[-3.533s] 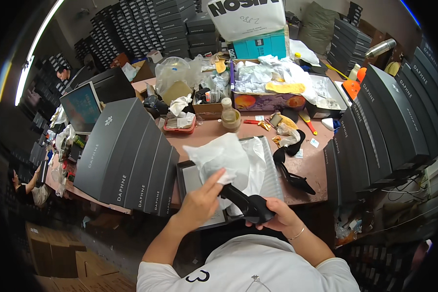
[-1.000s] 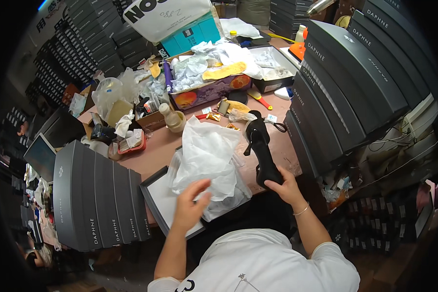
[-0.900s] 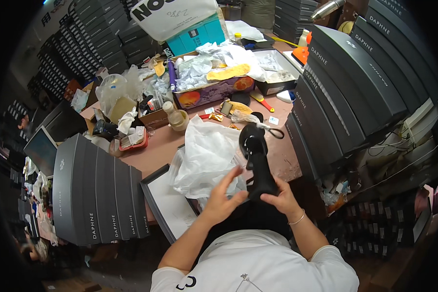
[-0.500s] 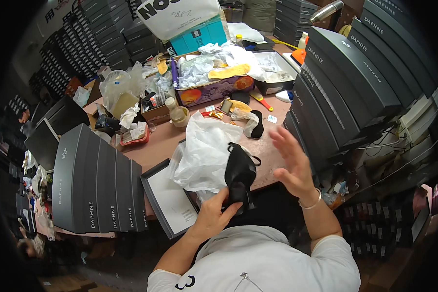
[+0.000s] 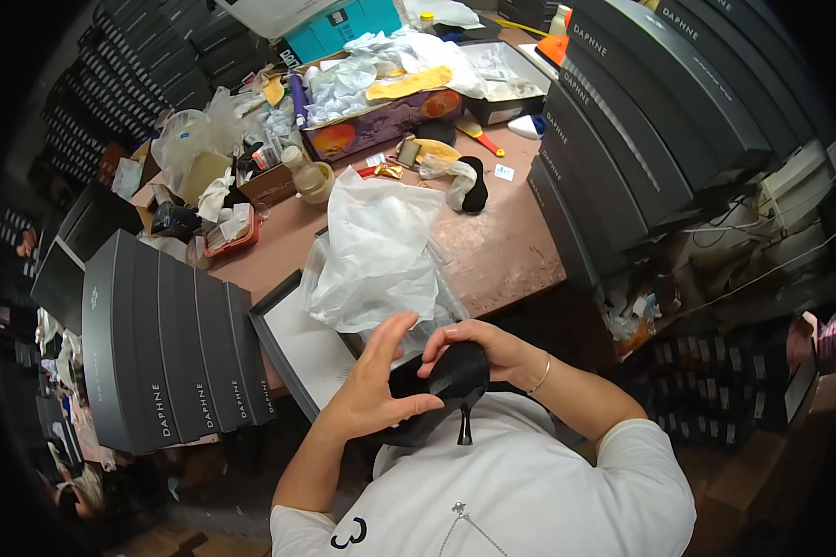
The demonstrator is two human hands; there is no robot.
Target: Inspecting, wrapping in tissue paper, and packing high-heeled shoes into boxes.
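the black high-heeled shoe sits close to the chest at 6 o'clock of the open shoebox on the counter, its thin heel pointing down toward the body, left hand and right hand both grasping it from either side.

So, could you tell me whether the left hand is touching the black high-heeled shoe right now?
Touching. The head view shows the left hand with its thumb pressed on the black high-heeled shoe, while the right hand wraps over it from above.

Both hands, left hand and right hand, meet close, fingers curled.
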